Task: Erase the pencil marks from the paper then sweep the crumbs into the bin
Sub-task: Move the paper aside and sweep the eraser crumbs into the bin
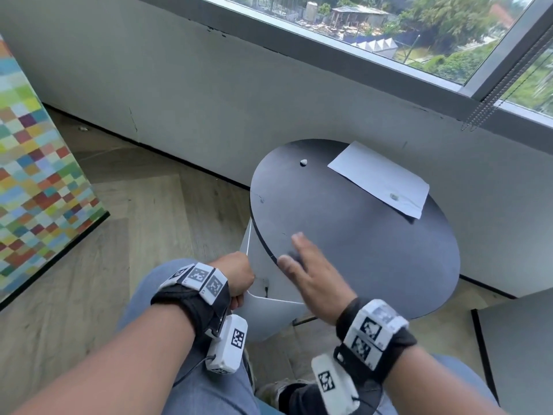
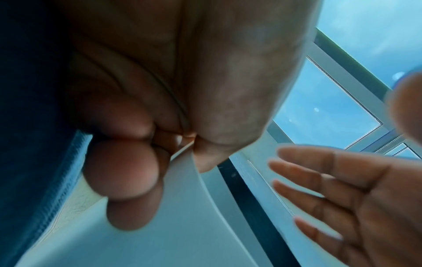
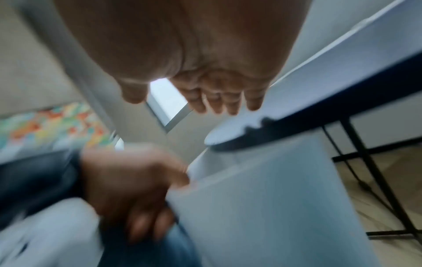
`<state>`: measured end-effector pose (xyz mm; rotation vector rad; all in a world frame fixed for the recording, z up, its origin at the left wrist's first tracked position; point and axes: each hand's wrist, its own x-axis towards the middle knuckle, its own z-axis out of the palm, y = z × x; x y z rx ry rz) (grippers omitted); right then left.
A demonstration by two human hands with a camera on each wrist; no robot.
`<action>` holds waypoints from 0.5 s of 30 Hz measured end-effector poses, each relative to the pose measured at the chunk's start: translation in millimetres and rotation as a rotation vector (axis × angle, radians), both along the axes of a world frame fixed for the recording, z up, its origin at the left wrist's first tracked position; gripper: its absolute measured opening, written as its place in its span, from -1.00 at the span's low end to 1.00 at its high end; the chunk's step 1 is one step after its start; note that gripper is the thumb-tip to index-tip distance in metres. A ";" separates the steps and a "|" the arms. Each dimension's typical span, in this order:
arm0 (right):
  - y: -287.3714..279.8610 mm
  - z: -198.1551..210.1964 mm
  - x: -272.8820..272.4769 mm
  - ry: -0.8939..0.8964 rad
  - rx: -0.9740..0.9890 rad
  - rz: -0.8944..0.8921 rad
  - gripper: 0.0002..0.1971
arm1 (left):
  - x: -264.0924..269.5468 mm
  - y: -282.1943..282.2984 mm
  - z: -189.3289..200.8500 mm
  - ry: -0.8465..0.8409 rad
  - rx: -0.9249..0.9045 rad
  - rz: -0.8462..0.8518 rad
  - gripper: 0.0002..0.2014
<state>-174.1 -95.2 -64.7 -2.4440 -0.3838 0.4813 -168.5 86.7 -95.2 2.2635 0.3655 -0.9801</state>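
Observation:
A white paper lies at the far right of the round black table, with a small grey lump on it. A small white lump sits on the far left of the tabletop. The white bin is held just under the table's near-left edge. My left hand grips its rim; the left wrist view shows thumb and fingers pinching the rim. My right hand is flat and blurred at that table edge, above the bin, holding nothing. Crumbs are too small to make out.
A grey wall and a window run behind the table. A multicoloured panel leans at the left on the wooden floor. My knees in jeans are below the hands. Black table legs stand beside the bin.

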 end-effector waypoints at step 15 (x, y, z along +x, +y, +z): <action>15.4 2.1 11.6 0.130 -0.421 0.243 -0.10 | 0.7 1.9 -1.2 -0.015 0.009 -0.026 -0.61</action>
